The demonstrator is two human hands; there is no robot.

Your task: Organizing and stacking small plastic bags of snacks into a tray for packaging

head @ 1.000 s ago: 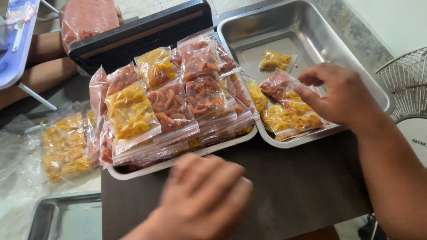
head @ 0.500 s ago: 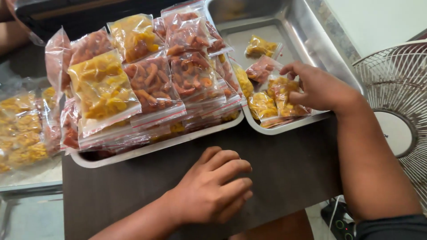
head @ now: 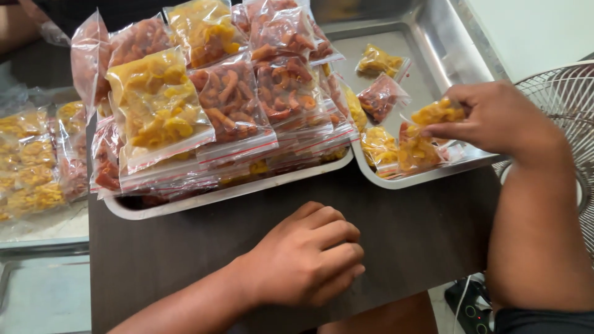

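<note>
Holds a yellow packet (head: 436, 112) in the right hand (head: 495, 120), pinched narrow between thumb and fingertips, just above the near corner of the right tray (head: 421, 180). Keeps the left hand (head: 309, 260) loosely curled and empty, knuckles down on the dark table (head: 402, 235), near the front rim of the left tray (head: 223, 196) but not touching it.

Looks well along with the sorting, to judge by how things lie. Shows a tall, crowded stack of sealed packets (head: 229, 105) filling the left tray, orange-red and yellow ones overlapping and leaning toward the far side. Leaves only a handful in the right tray: a yellow one (head: 378, 60) and a reddish one (head: 380, 98) lying apart on the bare metal, plus a small cluster (head: 396, 148) at the near edge, right under the pinched packet. Amounts to perhaps five or six loose packets to deal with, though hard to count exactly where they overlap.

Shows more bagged snacks (head: 31, 161) on a lower surface at far left, possibly a separate batch; too blurred to tell. Has a wire fan guard (head: 557, 80) just beyond the right wrist.
</note>
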